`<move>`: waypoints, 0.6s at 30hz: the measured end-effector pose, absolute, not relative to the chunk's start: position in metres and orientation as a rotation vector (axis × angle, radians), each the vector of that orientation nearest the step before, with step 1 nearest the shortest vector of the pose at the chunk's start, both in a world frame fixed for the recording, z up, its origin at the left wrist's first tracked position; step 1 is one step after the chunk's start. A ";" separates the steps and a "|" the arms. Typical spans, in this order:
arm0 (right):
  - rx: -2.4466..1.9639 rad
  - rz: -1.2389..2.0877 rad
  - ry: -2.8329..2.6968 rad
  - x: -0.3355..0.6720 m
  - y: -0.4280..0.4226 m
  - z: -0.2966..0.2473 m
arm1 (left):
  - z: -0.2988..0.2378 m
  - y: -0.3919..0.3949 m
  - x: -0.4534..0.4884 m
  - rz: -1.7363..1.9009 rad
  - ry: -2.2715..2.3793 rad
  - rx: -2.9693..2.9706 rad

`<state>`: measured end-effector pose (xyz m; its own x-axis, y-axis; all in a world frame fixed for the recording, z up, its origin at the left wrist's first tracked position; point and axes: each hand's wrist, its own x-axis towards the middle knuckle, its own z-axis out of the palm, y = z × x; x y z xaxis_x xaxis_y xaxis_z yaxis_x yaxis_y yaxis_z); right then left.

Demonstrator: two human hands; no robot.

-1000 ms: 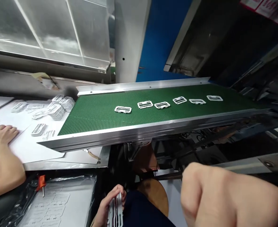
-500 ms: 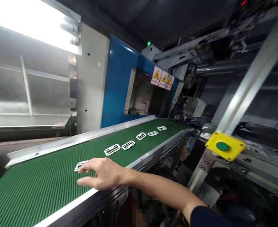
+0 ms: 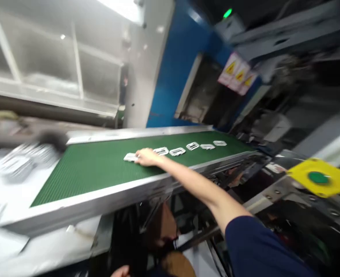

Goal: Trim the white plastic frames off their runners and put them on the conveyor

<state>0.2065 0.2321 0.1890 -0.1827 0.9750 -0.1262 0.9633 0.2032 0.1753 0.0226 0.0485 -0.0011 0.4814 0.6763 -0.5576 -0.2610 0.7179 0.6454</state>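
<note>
My right hand (image 3: 147, 157) reaches over the green conveyor belt (image 3: 100, 165), its fingers closed on the near end of a white plastic frame (image 3: 130, 157). The piece lies flat at belt level; whether it is lifted cannot be told. Just beyond the hand, another white slotted frame (image 3: 161, 151) is partly covered by it. Several similar frames, such as this one (image 3: 177, 151), trail off in a row toward the far right. At the bottom edge, only a small part of my left hand (image 3: 121, 271) shows, its fingers mostly cut off.
Metal rails (image 3: 100, 194) border the belt. Blurred white pieces (image 3: 16, 163) are piled on a white surface at the left end. A blue machine (image 3: 170, 73) with warning signs stands behind. On the right, a yellow box (image 3: 322, 177) carries a green button.
My right hand has gone from hovering with parted fingers to gripping the nearest white frame. The view has swung left, bringing in the belt's end, the white pile and part of my left hand.
</note>
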 end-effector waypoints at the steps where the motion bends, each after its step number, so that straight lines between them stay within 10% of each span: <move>1: 1.858 0.103 2.282 0.208 0.235 0.186 | -0.009 0.032 0.010 0.625 0.933 0.436; 10: 1.548 0.524 3.083 0.185 0.168 0.184 | -0.009 0.010 -0.033 0.794 0.586 0.066; 14: 0.484 0.100 3.548 0.163 0.083 0.144 | 0.016 0.016 -0.049 0.686 0.502 0.113; 18: 0.568 -0.404 3.419 0.159 0.041 0.095 | 0.036 0.019 -0.059 0.528 0.577 0.380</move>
